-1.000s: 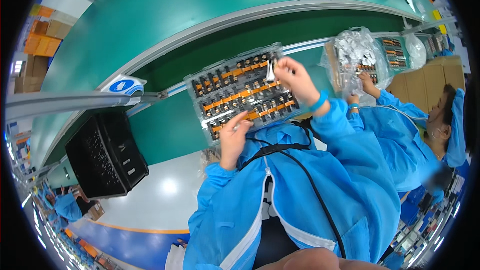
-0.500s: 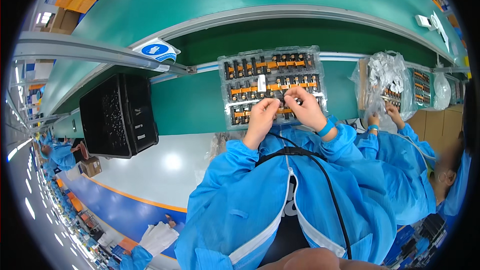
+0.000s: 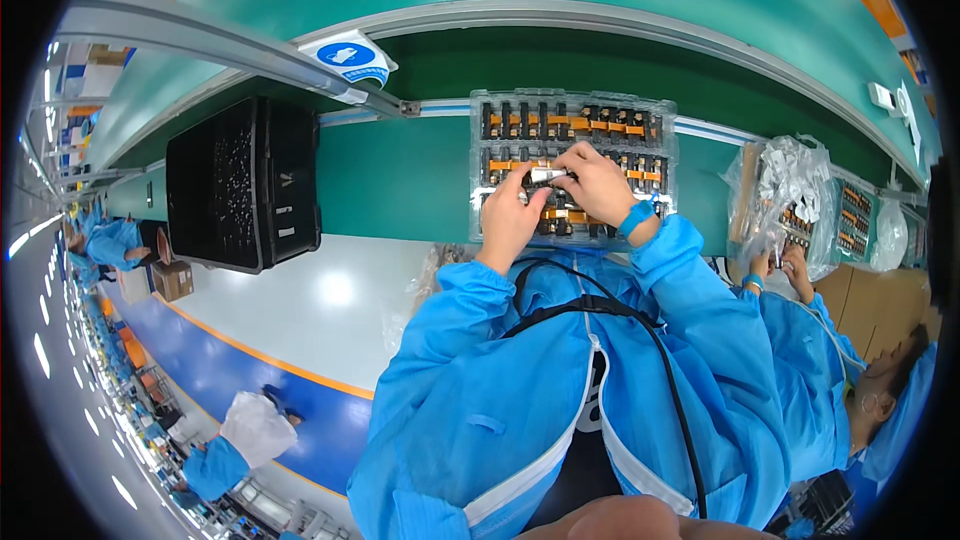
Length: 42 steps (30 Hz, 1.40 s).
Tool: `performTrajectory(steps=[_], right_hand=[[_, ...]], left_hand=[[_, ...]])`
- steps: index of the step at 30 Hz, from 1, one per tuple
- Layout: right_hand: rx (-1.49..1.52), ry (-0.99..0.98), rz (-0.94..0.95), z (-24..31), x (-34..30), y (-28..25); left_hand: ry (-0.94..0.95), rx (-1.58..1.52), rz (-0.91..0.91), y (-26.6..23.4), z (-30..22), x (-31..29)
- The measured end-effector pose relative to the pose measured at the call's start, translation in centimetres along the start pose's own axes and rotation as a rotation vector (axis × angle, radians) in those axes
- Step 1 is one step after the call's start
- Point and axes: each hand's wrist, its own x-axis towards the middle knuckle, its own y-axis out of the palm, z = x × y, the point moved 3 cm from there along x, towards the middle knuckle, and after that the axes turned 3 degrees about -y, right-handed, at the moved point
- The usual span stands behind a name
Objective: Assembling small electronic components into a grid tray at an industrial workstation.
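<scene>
A clear plastic tray [image 3: 479,180] on the green bench holds rows of small black parts joined by orange strips [image 3: 600,124]. Over its middle rows, both hands meet at a small white and dark cylindrical piece [image 3: 547,175], lying sideways. My right hand [image 3: 600,190] pinches its right end between thumb and fingers. The fingers of my left hand [image 3: 512,215] curl round the left end, index above and thumb below. Part of the piece is hidden by the fingertips. A blue band [image 3: 636,218] circles my right wrist.
To the left stands a black bin [image 3: 285,190]. A metal post [image 3: 230,45] and rail cross above the bench. On the right, a co-worker's hands [image 3: 780,270] work by a plastic bag [image 3: 800,170] and another tray [image 3: 853,215]. A black cable hangs across my front.
The white piece, standing upright over the tray before, now lies sideways between my fingers. My hands have risen slightly from the lower row. The whole view has shifted a little.
</scene>
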Motion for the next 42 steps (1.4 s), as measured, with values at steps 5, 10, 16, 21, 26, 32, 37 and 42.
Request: performTrajectory(steps=[5,10,16,21,26,32,37,42], right_hand=[[0.796,0.214,-0.007,0.8,-1.6,-0.9],[0.918,0.230,-0.053,2.4,-4.3,-1.2],[0.983,0.147,0.174,2.6,-5.7,-1.1],[0.847,0.190,0.091,1.3,-7.0,0.0],[0.702,0.132,-0.142,1.6,-8.1,-1.3],[0.404,-0.024,-0.232,2.0,-8.4,-2.1],[0.940,0.187,-0.194,2.1,-8.3,-0.9],[0.664,0.180,-0.219,3.3,-7.9,-1.4]], left_hand=[[-0.158,-0.777,0.077,0.1,-0.7,-0.2],[-0.026,-0.730,0.261,0.1,-1.5,-1.2],[-0.013,-0.576,0.554,-0.4,-1.4,-1.3],[-0.110,-0.716,0.483,0.8,-0.8,-2.2],[-0.386,-0.822,0.569,3.0,-1.7,-2.8],[-0.176,-0.614,0.349,3.3,-4.3,-3.5],[-0.406,-1.004,0.705,2.4,-2.9,-2.8],[-0.345,-0.816,0.532,2.1,-3.2,-2.5]])
